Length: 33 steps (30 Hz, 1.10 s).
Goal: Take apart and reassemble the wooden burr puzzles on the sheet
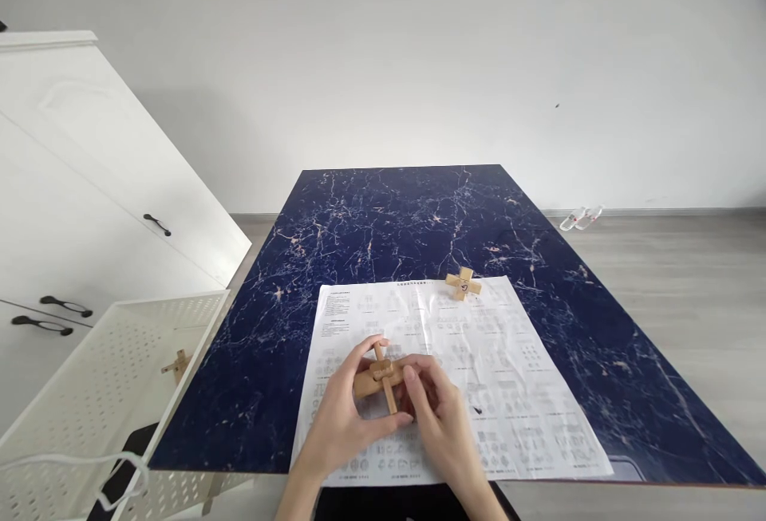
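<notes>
Over the lower part of a printed paper sheet (491,361), both hands hold a wooden interlocking puzzle (381,370) made of crossed pieces. My left hand (344,405) grips it from the left, thumb at the near end of one bar and fingers at its far end. On the right, my right hand (436,405) pinches another arm of the puzzle between thumb and forefinger; its other fingers are curled and partly hidden. A second wooden cross-shaped puzzle (463,284) with a dark mark lies at the sheet's top edge.
The sheet lies on a dark blue marble-patterned table (395,218). At the left stand a white cabinet (108,162) and a white perforated basket (77,369) with a wooden piece (178,365) inside. A white cable (72,459) crosses the basket. White slippers (581,219) are by the wall.
</notes>
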Each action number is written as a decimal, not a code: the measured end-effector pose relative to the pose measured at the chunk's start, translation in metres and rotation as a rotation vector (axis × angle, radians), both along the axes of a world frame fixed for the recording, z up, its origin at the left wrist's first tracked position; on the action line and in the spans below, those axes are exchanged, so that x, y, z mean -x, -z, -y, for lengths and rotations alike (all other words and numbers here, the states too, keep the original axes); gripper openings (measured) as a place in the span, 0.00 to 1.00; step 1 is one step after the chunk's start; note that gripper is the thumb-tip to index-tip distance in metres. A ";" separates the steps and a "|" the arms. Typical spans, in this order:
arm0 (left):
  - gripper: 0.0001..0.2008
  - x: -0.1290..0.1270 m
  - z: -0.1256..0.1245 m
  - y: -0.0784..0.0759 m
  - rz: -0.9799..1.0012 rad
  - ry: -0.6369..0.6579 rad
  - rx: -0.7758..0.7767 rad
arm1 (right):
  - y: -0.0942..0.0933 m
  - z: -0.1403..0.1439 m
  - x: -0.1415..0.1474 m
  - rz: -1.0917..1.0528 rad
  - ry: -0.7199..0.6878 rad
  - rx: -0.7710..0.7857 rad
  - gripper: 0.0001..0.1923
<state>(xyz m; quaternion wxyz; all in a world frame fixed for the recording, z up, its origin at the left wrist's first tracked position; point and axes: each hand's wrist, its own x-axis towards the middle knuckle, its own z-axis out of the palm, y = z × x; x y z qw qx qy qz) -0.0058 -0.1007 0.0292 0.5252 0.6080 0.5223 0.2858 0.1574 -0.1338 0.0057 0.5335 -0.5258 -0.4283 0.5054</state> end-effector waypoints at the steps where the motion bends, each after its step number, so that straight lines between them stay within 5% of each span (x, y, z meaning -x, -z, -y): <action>1: 0.45 -0.001 0.000 0.000 -0.014 -0.006 -0.017 | 0.001 0.000 0.000 0.009 0.018 -0.004 0.22; 10: 0.43 0.000 0.003 0.004 -0.039 0.022 -0.083 | 0.017 -0.002 -0.005 0.048 -0.022 0.013 0.24; 33: 0.43 0.000 0.001 0.007 0.060 -0.022 0.014 | 0.006 -0.010 0.004 0.022 0.004 0.024 0.22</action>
